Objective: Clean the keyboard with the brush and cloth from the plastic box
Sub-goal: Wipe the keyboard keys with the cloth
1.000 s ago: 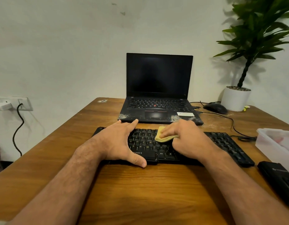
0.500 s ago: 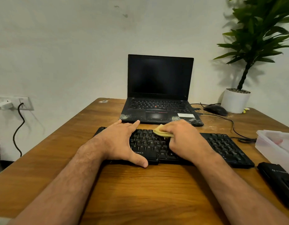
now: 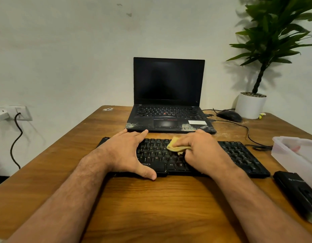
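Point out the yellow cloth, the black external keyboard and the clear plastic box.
Yellow cloth (image 3: 176, 148): head view, folded part showing beside the fingers.
Black external keyboard (image 3: 239, 153): head view, bare keys on its right section.
Clear plastic box (image 3: 283, 155): head view, near side wall.

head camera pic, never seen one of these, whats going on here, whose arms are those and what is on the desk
The picture comes from a camera worn on a person's head, looking down at their own bare hands. The left hand lies flat on the black external keyboard, steadying it. The right hand grips a small yellow cloth against the keys. On the brown wooden desk also stand an open black laptop, a black mouse, a white-potted green plant and a clear plastic box.
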Demonstrator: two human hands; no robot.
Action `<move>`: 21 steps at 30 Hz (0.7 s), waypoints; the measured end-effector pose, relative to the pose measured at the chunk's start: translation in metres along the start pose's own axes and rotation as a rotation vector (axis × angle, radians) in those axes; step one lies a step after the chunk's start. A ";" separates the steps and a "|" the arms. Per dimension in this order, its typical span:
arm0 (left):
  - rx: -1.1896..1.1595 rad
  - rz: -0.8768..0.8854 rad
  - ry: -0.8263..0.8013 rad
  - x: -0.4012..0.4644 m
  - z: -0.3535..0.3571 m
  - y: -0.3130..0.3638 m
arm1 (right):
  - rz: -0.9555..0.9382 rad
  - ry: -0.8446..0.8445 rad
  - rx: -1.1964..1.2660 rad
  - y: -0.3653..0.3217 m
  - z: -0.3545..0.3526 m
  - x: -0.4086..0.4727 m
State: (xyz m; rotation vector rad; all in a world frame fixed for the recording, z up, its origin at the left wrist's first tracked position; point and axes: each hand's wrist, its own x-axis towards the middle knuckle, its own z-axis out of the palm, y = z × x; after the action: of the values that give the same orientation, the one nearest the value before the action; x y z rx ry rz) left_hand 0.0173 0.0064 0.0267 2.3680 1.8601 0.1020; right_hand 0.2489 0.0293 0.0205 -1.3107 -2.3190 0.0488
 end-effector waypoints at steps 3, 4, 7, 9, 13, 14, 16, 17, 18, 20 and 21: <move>0.002 0.016 0.001 -0.001 -0.001 0.002 | 0.042 -0.023 0.094 0.001 -0.006 -0.001; -0.005 0.020 0.004 -0.001 -0.001 0.003 | 0.007 -0.060 0.185 -0.003 -0.008 -0.005; -0.018 0.029 0.011 -0.001 0.000 0.002 | -0.104 -0.153 0.286 -0.014 -0.010 -0.019; -0.025 0.027 0.011 -0.001 0.001 0.002 | -0.084 -0.139 0.269 -0.008 -0.007 -0.019; -0.026 0.045 0.024 0.001 0.003 -0.001 | 0.050 0.010 0.142 0.013 -0.009 -0.009; -0.021 0.046 0.022 0.001 0.003 -0.001 | 0.040 -0.003 0.141 0.014 -0.010 -0.010; -0.012 0.042 0.008 0.002 0.004 0.000 | -0.017 -0.058 0.241 0.007 -0.010 -0.016; -0.010 0.039 -0.002 0.003 0.004 0.001 | -0.032 -0.087 0.298 0.001 -0.012 -0.020; -0.008 0.034 -0.010 0.003 0.005 0.001 | -0.025 -0.106 0.333 -0.003 -0.014 -0.023; -0.017 0.024 -0.020 0.002 0.005 0.003 | 0.019 -0.092 0.324 -0.001 -0.015 -0.022; -0.026 0.019 -0.029 0.003 0.004 0.005 | 0.033 -0.068 0.283 0.002 -0.015 -0.019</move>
State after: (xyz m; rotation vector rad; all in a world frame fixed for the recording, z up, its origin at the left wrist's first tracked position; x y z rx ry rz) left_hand 0.0231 0.0079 0.0230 2.3572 1.8124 0.0922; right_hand 0.2653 0.0118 0.0263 -1.2187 -2.2453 0.4224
